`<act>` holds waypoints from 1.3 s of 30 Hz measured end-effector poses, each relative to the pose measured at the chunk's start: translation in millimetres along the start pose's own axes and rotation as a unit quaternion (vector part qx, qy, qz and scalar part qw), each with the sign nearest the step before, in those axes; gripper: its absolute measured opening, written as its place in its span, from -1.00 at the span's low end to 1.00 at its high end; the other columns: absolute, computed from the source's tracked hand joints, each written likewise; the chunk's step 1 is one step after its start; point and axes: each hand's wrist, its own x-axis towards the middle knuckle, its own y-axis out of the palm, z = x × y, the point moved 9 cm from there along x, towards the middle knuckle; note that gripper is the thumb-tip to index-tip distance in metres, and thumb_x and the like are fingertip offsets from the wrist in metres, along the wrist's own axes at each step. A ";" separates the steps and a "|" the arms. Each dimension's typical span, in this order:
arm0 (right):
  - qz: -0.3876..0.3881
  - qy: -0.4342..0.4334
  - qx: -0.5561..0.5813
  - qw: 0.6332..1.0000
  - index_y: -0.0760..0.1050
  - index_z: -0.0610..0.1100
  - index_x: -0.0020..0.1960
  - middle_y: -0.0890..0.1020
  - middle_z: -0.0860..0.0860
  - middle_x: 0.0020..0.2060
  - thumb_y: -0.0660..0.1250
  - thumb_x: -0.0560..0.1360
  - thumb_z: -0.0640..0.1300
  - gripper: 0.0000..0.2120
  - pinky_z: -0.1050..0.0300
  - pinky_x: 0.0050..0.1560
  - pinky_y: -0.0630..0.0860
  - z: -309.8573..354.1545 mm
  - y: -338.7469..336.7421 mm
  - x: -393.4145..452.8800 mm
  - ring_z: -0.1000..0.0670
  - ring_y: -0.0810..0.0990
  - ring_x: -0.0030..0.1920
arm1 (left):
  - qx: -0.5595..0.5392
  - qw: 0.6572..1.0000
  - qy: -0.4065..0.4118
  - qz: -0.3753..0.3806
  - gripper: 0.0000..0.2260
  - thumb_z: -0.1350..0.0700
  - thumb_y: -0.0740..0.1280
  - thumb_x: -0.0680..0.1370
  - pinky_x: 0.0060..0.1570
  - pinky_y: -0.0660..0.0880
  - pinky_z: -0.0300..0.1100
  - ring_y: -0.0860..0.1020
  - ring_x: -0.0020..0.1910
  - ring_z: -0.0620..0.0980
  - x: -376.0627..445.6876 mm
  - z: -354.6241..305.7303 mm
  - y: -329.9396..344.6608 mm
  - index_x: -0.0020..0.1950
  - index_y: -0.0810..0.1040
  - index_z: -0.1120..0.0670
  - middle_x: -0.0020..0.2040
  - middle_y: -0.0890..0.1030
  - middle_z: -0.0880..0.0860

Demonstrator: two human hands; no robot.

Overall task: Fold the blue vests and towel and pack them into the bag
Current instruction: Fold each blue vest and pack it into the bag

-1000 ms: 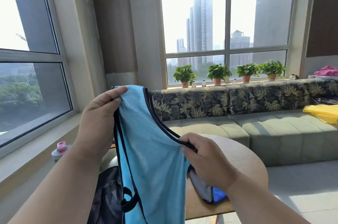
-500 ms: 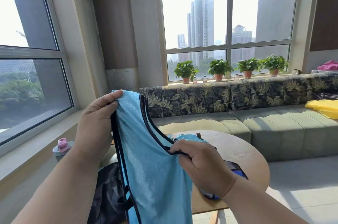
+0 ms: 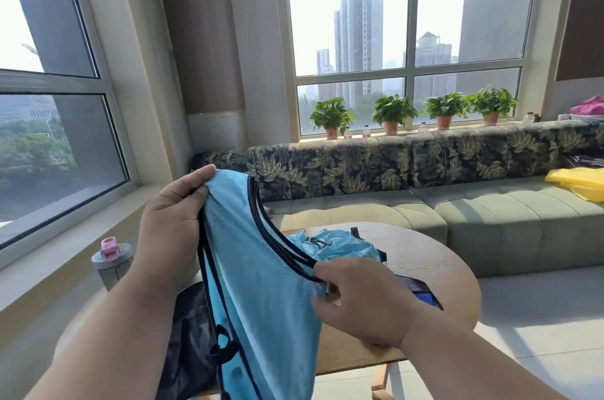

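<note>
1. So, head view, the only one here: the left hand [image 3: 170,223] pinches one shoulder strap of a blue vest [image 3: 258,295] up high, fingers [image 3: 199,172] curled over the top of the mesh. The right hand [image 3: 362,301] grips the dark neckline trim lower down, its fingers clenched on that edge. The vest hangs in the air between and below the two sets of fingers, not lying on anything yet.

2. Just past the right-hand fingers, a second blue vest [image 3: 340,246] sits crumpled on the round wooden bench [image 3: 434,265]. Tucked under the right wrist there's a darker blue-and-grey piece [image 3: 421,293], maybe the towel, can't tell for sure.

3. Below the left-hand fingers, behind the hanging vest, is a dark bag [image 3: 189,344], mostly hidden.

4. My take on doing this step right: match both shoulder straps together first so the side seams line up, keep the mesh taut between the fingers, then lay it flat on the bench before halving it. Slippery mesh like this probably slides out of a loose fold, so press each crease down.

5. Beside the left wrist there's a bottle with a pink lid [image 3: 112,260], near enough to knock.
</note>
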 end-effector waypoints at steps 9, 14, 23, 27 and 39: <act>-0.044 0.119 0.258 0.958 0.42 0.09 -0.05 0.51 0.10 -0.37 0.41 0.56 -0.04 -0.85 0.22 -0.27 0.39 -25.9 -2.9 -1.4 0.14 0.40 -0.38 | 0.052 0.997 -0.063 0.008 -0.72 0.28 0.24 0.72 -0.33 0.58 -0.36 0.61 -0.33 -0.24 10.7 37.0 -13.5 0.38 0.61 0.08 -0.16 0.72 -0.09; -0.009 0.170 0.531 0.830 0.53 -0.10 -0.02 0.62 -0.04 -0.18 0.44 0.57 -0.27 -0.88 0.03 -0.10 0.52 -25.5 2.0 1.8 -0.04 0.56 -0.15 | -0.071 0.985 -0.157 0.016 -0.68 0.27 0.18 0.74 -0.38 0.57 -0.35 0.67 -0.36 -0.20 15.3 54.3 -5.7 0.49 0.48 0.12 -0.18 0.73 -0.04; -0.058 0.272 0.732 0.622 0.55 -0.20 0.15 0.69 -0.26 -0.04 0.35 0.55 -0.41 -0.78 -0.03 -0.13 0.68 -41.9 13.0 1.1 -0.18 0.69 -0.15 | -0.180 0.826 -0.496 0.200 -0.27 -0.40 0.18 0.58 0.53 0.28 0.16 0.55 0.41 0.28 -126.0 183.9 41.1 0.42 0.61 0.17 0.43 0.57 0.25; -0.050 0.298 0.718 0.627 0.55 -0.21 0.19 0.70 -0.27 -0.01 0.37 0.54 -0.40 -0.75 -0.12 -0.05 0.67 -54.6 20.4 0.0 -0.21 0.69 -0.09 | -0.129 0.855 -0.433 0.256 -0.56 0.03 0.40 0.56 0.47 0.38 0.18 0.59 0.36 0.24 -120.9 177.5 44.2 0.41 0.61 0.16 0.39 0.60 0.23; -0.031 0.244 0.688 0.683 0.58 -0.14 0.08 0.71 -0.23 0.00 0.44 0.49 -0.41 -0.75 -0.08 0.01 0.66 -60.5 14.6 8.2 -0.16 0.69 -0.07 | -0.114 0.904 -0.379 0.160 -0.61 0.07 0.12 0.73 0.52 0.31 0.17 0.57 0.41 0.14 -92.1 187.8 22.1 0.50 0.52 0.12 0.41 0.60 0.15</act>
